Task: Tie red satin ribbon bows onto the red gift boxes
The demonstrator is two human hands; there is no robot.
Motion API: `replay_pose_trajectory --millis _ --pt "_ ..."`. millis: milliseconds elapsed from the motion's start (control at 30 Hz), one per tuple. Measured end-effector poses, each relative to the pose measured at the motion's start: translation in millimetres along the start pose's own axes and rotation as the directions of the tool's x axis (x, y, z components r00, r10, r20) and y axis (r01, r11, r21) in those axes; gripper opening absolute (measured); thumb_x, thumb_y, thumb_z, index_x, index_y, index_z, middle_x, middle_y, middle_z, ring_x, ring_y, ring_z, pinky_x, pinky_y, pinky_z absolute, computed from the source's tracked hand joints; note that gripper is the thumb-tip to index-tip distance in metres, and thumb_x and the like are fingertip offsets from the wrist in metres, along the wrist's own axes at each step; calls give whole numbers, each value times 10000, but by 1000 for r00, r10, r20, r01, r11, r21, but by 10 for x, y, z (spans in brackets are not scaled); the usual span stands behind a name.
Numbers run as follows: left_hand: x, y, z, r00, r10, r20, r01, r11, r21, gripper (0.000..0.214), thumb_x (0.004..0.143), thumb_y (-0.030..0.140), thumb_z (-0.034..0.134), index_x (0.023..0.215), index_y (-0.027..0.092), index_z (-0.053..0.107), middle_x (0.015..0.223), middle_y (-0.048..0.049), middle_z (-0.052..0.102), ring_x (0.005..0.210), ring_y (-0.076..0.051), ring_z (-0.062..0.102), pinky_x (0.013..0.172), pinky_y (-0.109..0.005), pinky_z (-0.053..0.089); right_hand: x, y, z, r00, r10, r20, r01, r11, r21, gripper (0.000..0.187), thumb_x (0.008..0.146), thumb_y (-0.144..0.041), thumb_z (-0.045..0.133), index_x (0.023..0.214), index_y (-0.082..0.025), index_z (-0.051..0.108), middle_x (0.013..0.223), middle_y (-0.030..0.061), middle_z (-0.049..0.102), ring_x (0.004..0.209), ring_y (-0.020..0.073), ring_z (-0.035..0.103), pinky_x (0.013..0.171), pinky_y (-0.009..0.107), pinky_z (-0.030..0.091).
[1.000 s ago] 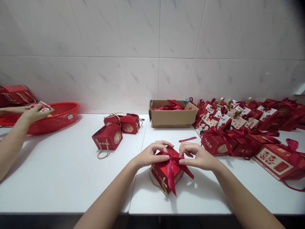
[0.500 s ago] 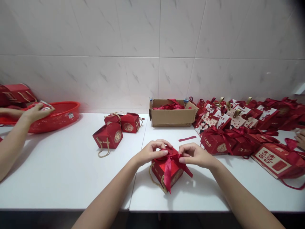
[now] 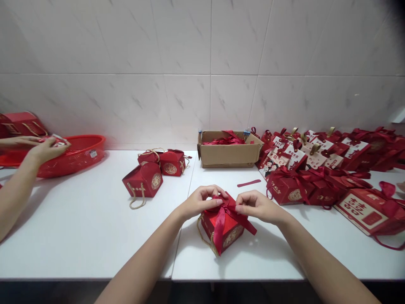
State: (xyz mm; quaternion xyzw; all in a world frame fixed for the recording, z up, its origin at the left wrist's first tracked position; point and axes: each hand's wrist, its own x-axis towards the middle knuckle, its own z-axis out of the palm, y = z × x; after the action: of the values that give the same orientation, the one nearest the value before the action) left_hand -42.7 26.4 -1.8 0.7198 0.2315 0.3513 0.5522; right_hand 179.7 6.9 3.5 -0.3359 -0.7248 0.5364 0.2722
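A red gift box (image 3: 209, 223) with gold printing and a twisted gold cord handle (image 3: 207, 241) stands on the white table in front of me. Across its top runs a shiny red ribbon (image 3: 220, 228) tied in a bow, with two tails hanging over the sides. My left hand (image 3: 207, 202) pinches the bow's left loop at the top of the box. On the other side, my right hand (image 3: 255, 205) pinches the ribbon between thumb and fingers. Both hands are closed; the fingertips partly cover the bow.
Behind stands a cardboard box (image 3: 229, 158) of red ribbons, a loose ribbon strip (image 3: 249, 183) before it. Several red boxes (image 3: 144, 179) sit left. Finished-looking gift boxes (image 3: 289, 185) crowd the right. At far left, another person's hands (image 3: 47, 148) work over a red plastic basket (image 3: 72, 164).
My right hand has shifted slightly left along the bow. The front ribbon tail has swung a little left. A person's hand at the far right edge has mostly withdrawn.
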Motion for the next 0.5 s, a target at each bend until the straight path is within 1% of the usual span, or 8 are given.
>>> replay_pose_trajectory --millis 33,100,167,233,300,367,433,500 --pt "-1 -11 4 1000 -8 -11 8 1000 -12 247 789 296 628 646 136 506 998 -95 618 941 -194 576 842 -329 434 11 5 25 999 4 -36 -5 1000 -14 354 763 -469 623 662 -144 523 610 -35 442 558 78 377 530 217 303" --pt "-3 -27 13 999 -24 -35 23 999 -23 244 783 300 635 657 138 502 993 -93 626 913 -185 580 823 -318 440 42 14 105 988 12 -152 -22 998 -62 407 773 -502 593 608 -156 454 585 -45 393 541 75 345 511 215 271" --pt "-5 -28 22 999 -27 -45 25 999 -27 240 773 302 645 664 138 508 992 -92 632 908 -189 583 825 -320 441 79 20 209 957 -2 -290 -35 992 -123 452 789 -521 557 564 -170 382 559 -52 342 530 76 320 498 216 250" --pt "-5 -9 28 998 -40 -38 38 998 -56 216 800 316 608 700 135 548 995 -99 633 939 -208 584 854 -340 438 108 22 307 924 -40 -381 -31 984 -177 464 788 -502 562 543 -178 339 544 -55 310 524 76 307 489 214 244" --pt "-2 19 34 997 -66 -30 63 993 -100 230 848 332 524 775 128 602 1004 -111 631 979 -228 578 887 -362 430 121 19 372 909 -75 -410 -13 978 -208 440 774 -461 589 536 -178 351 537 -55 316 522 77 313 483 209 255" --pt "1 37 39 996 -83 -26 80 989 -121 264 870 333 471 823 125 627 1009 -114 629 998 -237 575 902 -372 428 116 11 397 910 -94 -404 3 976 -219 387 765 -421 605 544 -173 406 537 -50 360 524 81 340 486 206 282" --pt "2 33 44 997 -58 -48 55 996 -67 229 840 328 529 756 131 611 1003 -101 628 979 -230 580 892 -363 434 101 -3 392 920 -90 -382 6 976 -216 331 754 -394 617 565 -167 466 549 -41 425 534 89 383 494 205 313" --pt "1 10 49 996 -19 -89 21 999 26 233 797 319 602 660 137 553 985 -90 631 944 -214 587 869 -350 445 83 -19 375 934 -70 -350 -5 978 -208 278 733 -372 639 596 -160 523 580 -25 498 553 101 431 505 207 343"
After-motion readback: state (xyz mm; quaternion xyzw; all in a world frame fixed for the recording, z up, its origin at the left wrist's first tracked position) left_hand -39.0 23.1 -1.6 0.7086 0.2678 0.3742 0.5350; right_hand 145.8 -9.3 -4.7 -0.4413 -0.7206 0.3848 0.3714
